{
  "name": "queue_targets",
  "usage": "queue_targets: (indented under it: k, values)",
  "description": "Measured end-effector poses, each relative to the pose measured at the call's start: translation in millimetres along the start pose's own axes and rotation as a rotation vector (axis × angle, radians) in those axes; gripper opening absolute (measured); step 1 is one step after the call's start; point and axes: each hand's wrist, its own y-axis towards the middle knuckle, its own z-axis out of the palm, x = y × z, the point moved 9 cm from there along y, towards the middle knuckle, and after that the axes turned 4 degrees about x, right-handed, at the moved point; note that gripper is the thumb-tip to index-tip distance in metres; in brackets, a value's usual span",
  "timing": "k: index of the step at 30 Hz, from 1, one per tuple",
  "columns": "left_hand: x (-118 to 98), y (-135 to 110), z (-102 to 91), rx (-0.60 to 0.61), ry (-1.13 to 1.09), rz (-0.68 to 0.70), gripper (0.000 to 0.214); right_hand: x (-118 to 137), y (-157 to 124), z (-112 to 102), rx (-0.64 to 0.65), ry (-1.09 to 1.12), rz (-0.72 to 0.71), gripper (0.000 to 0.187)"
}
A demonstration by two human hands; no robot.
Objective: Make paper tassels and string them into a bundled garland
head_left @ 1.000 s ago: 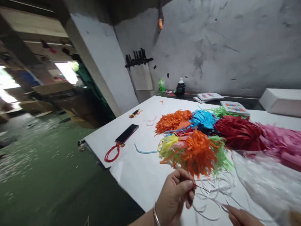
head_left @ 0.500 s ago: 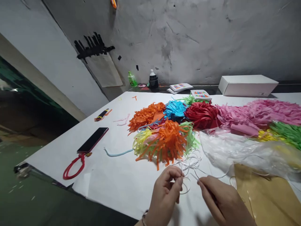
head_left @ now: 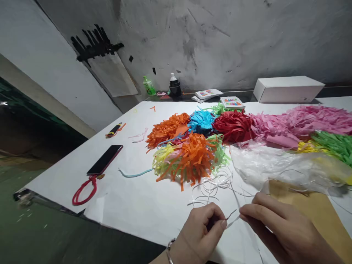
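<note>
My left hand [head_left: 202, 233] is closed in a pinch, and a thin dark wire-like piece [head_left: 231, 214] pokes out past its fingertips. A short length of white string [head_left: 233, 221] runs from those fingertips to my right hand [head_left: 283, 225], which pinches it between thumb and forefinger. The loose coil of white string [head_left: 217, 183] lies on the table just beyond both hands. Behind the coil sits an orange paper-strip tassel [head_left: 196, 156], with yellow and light green strips under and around it.
Red [head_left: 233, 126], blue [head_left: 202, 120] and pink paper tassels [head_left: 316, 119] line the back. A clear plastic bag [head_left: 266, 161] and brown paper [head_left: 310, 211] lie right. A phone [head_left: 105, 160] with a red cord loop [head_left: 85, 190] rests left. A white box [head_left: 288, 90] stands by the wall.
My hands have moved closer together and slightly right. The dark piece now shows clearly at my left fingertips. The string coil has spread toward me, and the view has tilted down slightly.
</note>
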Motion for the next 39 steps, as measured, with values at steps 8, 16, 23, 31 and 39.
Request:
queue_targets:
  k: [8,16,23,31,39]
  values:
    - [-12,-9,0.0,0.023,0.221,0.105,0.012,-14,8,10,0.086,0.108,0.024,0.015]
    - [-9,-9,-0.7,0.037,0.217,0.102,0.013,-15,-2,8,0.084,0.201,0.023,0.01]
    - [-15,-11,-0.7,0.028,0.192,0.212,0.012,-25,-6,11,0.069,0.236,0.077,0.01]
    - [-27,-19,-0.2,0.0,-0.001,0.392,0.013,-28,-6,20,0.025,0.349,0.153,0.014]
    - [5,1,19.7,0.003,-0.712,0.168,0.032,-26,-10,35,-0.218,0.339,0.233,0.018]
